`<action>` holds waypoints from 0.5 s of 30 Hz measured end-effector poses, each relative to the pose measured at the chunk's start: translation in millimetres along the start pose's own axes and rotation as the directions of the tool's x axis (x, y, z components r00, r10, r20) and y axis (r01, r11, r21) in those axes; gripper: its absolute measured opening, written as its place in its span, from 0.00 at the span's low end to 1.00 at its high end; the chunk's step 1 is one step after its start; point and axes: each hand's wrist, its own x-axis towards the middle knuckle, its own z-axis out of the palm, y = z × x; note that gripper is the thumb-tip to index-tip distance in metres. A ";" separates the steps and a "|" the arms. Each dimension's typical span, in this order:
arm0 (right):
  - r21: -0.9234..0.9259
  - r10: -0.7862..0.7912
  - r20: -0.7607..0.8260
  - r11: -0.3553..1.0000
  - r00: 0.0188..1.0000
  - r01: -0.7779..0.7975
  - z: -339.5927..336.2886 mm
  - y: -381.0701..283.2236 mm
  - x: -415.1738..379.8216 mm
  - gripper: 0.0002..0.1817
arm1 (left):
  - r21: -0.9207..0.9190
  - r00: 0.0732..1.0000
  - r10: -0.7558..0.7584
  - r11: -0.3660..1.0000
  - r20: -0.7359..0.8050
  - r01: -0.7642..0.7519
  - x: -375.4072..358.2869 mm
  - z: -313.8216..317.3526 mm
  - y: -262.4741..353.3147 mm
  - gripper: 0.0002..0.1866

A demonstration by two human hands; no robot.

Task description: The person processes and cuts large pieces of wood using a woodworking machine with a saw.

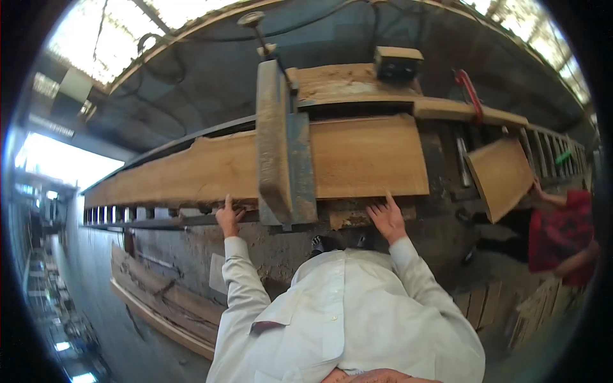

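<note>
A long, wide wooden board lies across the roller bench, passing under the upright frame of a blue-grey machine. Left of the machine, my left hand is at the board's near edge, fingers apart, index finger pointing forward. To the machine's right, my right hand is spread, its fingertips at the near edge close to the board's right end. Neither hand is wrapped round anything.
A co-worker in a red checked shirt holds a wooden panel at the right. Behind the board are a fence with a red clamp and a dark box. Planks lie on the floor at left.
</note>
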 end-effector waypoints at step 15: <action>-0.007 -0.176 -0.147 0.984 0.973 0.177 11.5 24.0 -2.4 0.20 | 0.051 1.000 -0.014 0.999 -0.018 0.015 -7.9 -3.7 8.9 0.31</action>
